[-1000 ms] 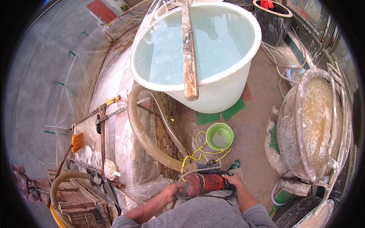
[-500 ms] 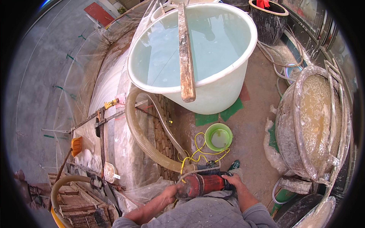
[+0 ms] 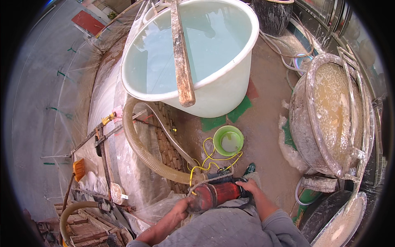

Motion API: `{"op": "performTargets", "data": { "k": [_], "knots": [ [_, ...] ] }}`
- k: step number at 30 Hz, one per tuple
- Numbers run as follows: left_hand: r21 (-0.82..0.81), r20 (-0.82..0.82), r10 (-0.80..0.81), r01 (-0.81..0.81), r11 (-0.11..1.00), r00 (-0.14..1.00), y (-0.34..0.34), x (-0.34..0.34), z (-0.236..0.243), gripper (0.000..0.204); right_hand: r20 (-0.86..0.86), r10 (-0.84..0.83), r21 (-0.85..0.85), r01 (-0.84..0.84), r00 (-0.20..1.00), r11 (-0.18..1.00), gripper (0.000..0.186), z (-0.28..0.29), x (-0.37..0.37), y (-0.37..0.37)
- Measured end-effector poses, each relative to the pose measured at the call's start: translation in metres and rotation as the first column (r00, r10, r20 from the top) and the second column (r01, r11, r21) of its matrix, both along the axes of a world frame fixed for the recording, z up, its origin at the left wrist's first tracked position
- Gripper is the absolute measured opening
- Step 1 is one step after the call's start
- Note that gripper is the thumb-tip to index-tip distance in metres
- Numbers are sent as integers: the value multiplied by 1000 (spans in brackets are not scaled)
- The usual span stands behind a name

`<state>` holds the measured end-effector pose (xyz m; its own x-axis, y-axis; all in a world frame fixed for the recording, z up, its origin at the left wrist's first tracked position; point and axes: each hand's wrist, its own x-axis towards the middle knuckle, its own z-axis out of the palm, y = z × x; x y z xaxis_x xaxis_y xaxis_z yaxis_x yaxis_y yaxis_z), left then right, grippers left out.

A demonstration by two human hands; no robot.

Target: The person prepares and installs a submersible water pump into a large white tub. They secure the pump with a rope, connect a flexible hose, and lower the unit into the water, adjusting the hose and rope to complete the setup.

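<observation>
A red submersible pump (image 3: pixel 220 195) with dark ends lies sideways across the front of my body. My left hand (image 3: pixel 184 207) grips its left end, and my right hand (image 3: pixel 249 187) wraps around the dark right end. Fingers on both hands are partly hidden by the pump. From it a thick ribbed tan hose (image 3: pixel 142 154) curves up and left toward the big white tub (image 3: pixel 218 101). A yellow cable (image 3: pixel 210 156) and a pale rope (image 3: pixel 210 180) loop beside the pump. Just beyond stands a green bucket (image 3: pixel 228 140) with some liquid in it.
The tub holds cloudy bluish water, with a wooden beam (image 3: pixel 181 53) across its rim. At right stands a crusted vat (image 3: pixel 306 119) of yellowish slurry under a metal frame. Plastic sheeting (image 3: pixel 135 152) and a brick wall (image 3: pixel 170 158) lie left; broken boards (image 3: pixel 86 226) are lower left.
The view has shifted, so the tub and vat appear farther left and higher. The pump's right end has tipped up slightly. Both hands keep their hold on it.
</observation>
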<state>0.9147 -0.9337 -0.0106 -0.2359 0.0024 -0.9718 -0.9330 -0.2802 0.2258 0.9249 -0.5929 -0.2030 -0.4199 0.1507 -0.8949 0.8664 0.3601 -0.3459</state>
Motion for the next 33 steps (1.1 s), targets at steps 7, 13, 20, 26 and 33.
{"op": "performTargets", "data": {
  "k": [7,13,20,26,33],
  "knots": [
    [-12,-7,-2,2,1000,1000,3,-4,8,8,-1,11,12,-11,1000,1000,102,-19,7,-4],
    [-9,-10,17,-17,1000,1000,-3,-5,3,4,-36,17,42,-15,999,999,98,-24,10,-6],
    [-13,-5,16,-17,1000,1000,-6,-2,-3,4,21,-1,-76,2,1000,997,110,-20,6,-1],
    [-37,-10,-3,2,999,1000,-6,-1,-3,4,9,2,-37,-2,1000,999,108,-24,8,-3],
    [-15,12,10,-10,1000,1000,-7,-3,-4,3,-16,28,27,-28,999,999,107,-21,7,-4]
  ]
}}
